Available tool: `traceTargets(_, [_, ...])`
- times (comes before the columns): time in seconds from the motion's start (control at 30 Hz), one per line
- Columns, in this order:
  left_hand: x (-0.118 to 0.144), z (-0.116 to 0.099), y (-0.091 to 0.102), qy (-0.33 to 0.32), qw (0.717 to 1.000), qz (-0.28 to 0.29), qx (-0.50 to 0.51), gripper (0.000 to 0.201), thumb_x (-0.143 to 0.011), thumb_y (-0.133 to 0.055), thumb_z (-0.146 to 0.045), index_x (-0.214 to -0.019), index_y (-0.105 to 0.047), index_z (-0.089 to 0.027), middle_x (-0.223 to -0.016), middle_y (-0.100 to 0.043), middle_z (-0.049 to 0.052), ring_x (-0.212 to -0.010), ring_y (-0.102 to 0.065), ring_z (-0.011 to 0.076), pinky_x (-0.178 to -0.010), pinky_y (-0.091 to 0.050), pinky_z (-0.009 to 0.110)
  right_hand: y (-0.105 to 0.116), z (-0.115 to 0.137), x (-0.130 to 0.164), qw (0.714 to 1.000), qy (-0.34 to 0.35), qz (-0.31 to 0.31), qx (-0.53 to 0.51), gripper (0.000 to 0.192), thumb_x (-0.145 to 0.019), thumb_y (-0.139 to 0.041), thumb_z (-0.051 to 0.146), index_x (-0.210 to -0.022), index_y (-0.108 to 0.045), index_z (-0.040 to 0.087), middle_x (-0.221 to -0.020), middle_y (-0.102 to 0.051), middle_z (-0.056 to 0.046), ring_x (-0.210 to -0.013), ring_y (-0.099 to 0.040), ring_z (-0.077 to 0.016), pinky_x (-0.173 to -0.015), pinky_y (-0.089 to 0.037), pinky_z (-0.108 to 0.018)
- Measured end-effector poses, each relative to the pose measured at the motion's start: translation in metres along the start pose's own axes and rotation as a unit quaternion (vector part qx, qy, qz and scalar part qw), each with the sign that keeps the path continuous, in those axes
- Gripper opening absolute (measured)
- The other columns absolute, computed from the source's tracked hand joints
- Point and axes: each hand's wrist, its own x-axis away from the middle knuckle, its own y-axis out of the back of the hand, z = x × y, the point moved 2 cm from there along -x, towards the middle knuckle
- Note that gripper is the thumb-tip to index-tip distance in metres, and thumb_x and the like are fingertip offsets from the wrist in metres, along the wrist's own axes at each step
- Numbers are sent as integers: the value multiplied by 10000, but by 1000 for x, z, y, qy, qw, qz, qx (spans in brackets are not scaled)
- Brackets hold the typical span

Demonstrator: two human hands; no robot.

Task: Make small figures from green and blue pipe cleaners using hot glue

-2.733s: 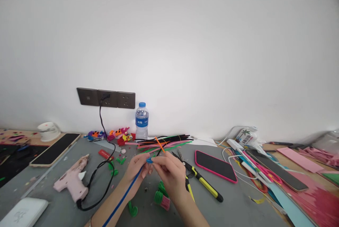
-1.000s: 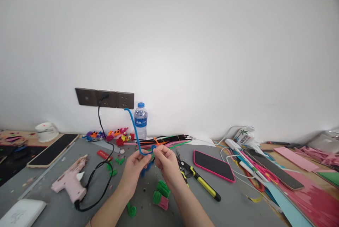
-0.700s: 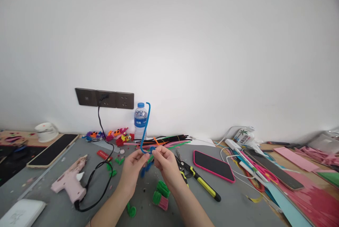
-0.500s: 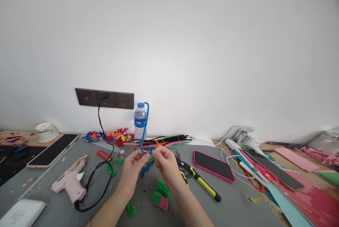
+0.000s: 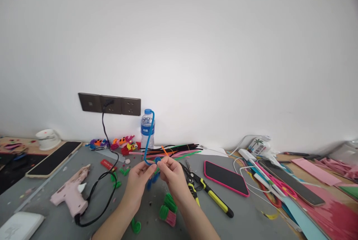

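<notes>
A blue pipe cleaner (image 5: pixel 149 137) rises from between my fingers, its top end bent over in front of the water bottle. My left hand (image 5: pixel 139 179) pinches it low down, near where it curves. Close by on the right, my right hand (image 5: pixel 170 171) pinches its small coiled part (image 5: pixel 158 159). Loose blue fuzzy ends (image 5: pixel 149 183) hang below the fingertips. Under my wrists lie green and pink wound pipe-cleaner pieces (image 5: pixel 168 210) and a green curl (image 5: pixel 136 226). Behind my hands is a bundle of pipe cleaners (image 5: pixel 179 149) in several colours.
A pink glue gun (image 5: pixel 71 195) with a black cord lies left. Yellow-black pliers (image 5: pixel 215 198) and a pink-cased phone (image 5: pixel 226 177) are to the right. The water bottle (image 5: pixel 147 130) stands against the wall. Farther right are scissors (image 5: pixel 285 187), cables and coloured sheets (image 5: pixel 327 210).
The blue pipe cleaner has tilted and shifted slightly left, its bent tip now at the bottle cap. Both hands stay close together, still pinching it. The view has shifted a little.
</notes>
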Motion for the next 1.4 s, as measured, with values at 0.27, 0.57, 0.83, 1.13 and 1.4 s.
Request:
traceTargets(0.27, [-5,10,7,7,1000,-3,-9,298,-659,-796,-453,-727,-730,-171,-665,-647,12,-665,-537,160,-595,-426,225,-1,3,2,1000,-2,11,8,394,-685,-776,465,-641,-502,185,-474,-297,114,-432,-179,-46,-441,-126,-225])
traceTargets(0.57, [-6,11,9,-12,999,20,-22,239,-703,-769,-399,-726,-710,-169,-683,-630,0,-709,-551,161,-658,-454,230,-1,6,4,999,9,10,39,373,-701,-766,462,-653,-535,172,-534,-378,84,-471,-220,-54,-450,-170,-210])
traceTargets(0.83, [-5,4,7,-39,998,18,-37,213,-702,-757,-381,-691,-703,-175,-651,-652,0,-665,-565,157,-617,-452,216,3,0,-1,999,-4,12,38,422,-678,-771,510,-636,-518,176,-503,-339,96,-456,-212,-53,-439,-160,-208])
traceTargets(1.13, [0,3,2,-34,999,-2,-16,217,-695,-758,-400,-723,-699,-193,-708,-688,15,-725,-609,177,-626,-472,211,1,-1,1,1000,1,17,23,423,-689,-768,508,-637,-512,176,-492,-328,102,-441,-209,-49,-435,-148,-213])
traceTargets(1.4, [-1,4,2,-39,999,-5,-21,256,-689,-756,-426,-721,-680,-184,-643,-631,-6,-639,-549,153,-567,-431,204,2,-3,-2,1000,-6,21,10,405,-689,-776,491,-651,-523,177,-487,-331,104,-434,-212,-50,-437,-145,-222])
